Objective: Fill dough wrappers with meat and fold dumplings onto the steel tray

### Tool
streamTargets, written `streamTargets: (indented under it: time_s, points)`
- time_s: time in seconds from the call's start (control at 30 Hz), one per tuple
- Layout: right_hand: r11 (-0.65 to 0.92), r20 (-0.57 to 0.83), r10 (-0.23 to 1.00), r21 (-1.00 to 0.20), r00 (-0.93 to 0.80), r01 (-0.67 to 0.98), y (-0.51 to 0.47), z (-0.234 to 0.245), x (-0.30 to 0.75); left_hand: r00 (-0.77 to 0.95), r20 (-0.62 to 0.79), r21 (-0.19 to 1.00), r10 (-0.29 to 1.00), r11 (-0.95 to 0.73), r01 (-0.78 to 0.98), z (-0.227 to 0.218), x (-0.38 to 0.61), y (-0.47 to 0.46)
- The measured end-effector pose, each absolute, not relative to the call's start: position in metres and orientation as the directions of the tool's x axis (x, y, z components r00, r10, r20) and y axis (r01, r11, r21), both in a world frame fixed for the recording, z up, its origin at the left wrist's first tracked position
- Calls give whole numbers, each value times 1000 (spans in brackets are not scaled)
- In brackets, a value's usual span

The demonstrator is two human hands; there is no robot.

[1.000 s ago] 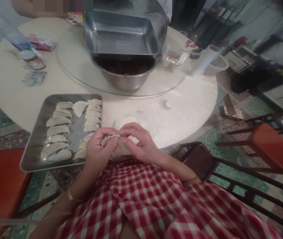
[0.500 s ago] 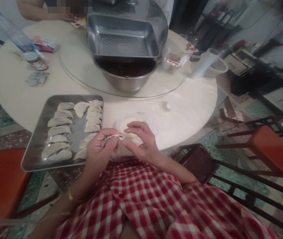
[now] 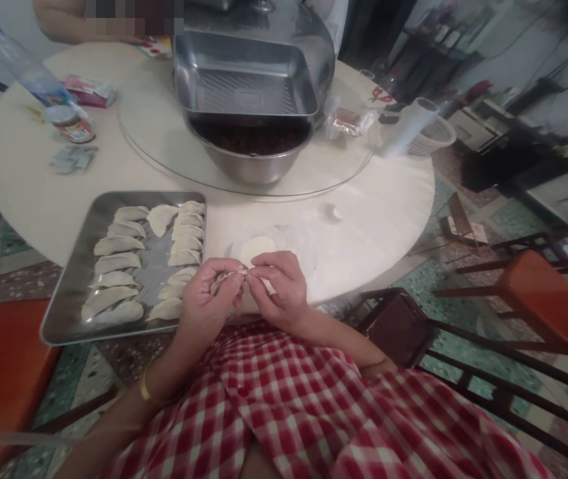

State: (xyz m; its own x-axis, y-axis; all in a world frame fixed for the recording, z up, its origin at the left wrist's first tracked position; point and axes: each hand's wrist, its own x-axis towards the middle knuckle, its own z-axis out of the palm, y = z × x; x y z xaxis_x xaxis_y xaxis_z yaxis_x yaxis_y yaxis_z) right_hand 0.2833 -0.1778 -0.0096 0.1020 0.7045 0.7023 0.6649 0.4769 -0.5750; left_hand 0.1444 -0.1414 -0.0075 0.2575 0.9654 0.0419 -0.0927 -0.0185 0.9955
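Note:
A folded dumpling (image 3: 229,277) sits between both my hands at the near table edge. My left hand (image 3: 209,299) cups it from below with fingers closed round it. My right hand (image 3: 277,287) pinches its upper seam with thumb and fingertips. Just beyond my hands a round stack of dough wrappers (image 3: 257,249) lies on the table. To the left, a steel tray (image 3: 77,283) carries several finished dumplings (image 3: 114,263) in rows.
A steel bowl of dark filling (image 3: 251,150) stands on a glass turntable (image 3: 159,143), with a square steel pan (image 3: 244,73) resting on it. A jar (image 3: 69,124), a plastic bottle (image 3: 19,63) and packets lie far left. Another person's arm (image 3: 62,20) is across the table. Wooden stools (image 3: 538,293) stand right.
My right hand's fingers, briefly lifted and spread, have closed back onto the dumpling's seam. Both hands have shifted slightly toward me.

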Motion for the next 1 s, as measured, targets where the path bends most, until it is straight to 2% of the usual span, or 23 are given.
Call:
streamTargets:
  time_s: [0.13,0.27,0.4,0.67,0.77,0.9,1.0]
  points:
    - [434,677,727,-583,116,687,-178,-14,285,231,-44,984,972,82,-158,0,147,-141]
    - [404,566,812,-723,145,560,-176,-19,286,305,-172,942,937,247,-228,9,150,-142]
    - [351,450,888,-800,98,487,-172,-22,282,312,-217,931,925,293,-220,14,152,-144]
    - [403,509,853,-783,116,474,-172,-22,277,304,-299,898,905,375,-232,17,152,-142]
    - [434,512,854,-796,88,422,-172,-23,279,313,-302,882,900,389,-265,16,150,-140]
    - [372,398,917,-885,38,281,-172,-21,283,373,-317,873,872,422,-245,15,147,-139]
    - [294,302,953,-913,-15,282,-172,-20,283,416,-362,852,834,477,-215,13,145,-141]
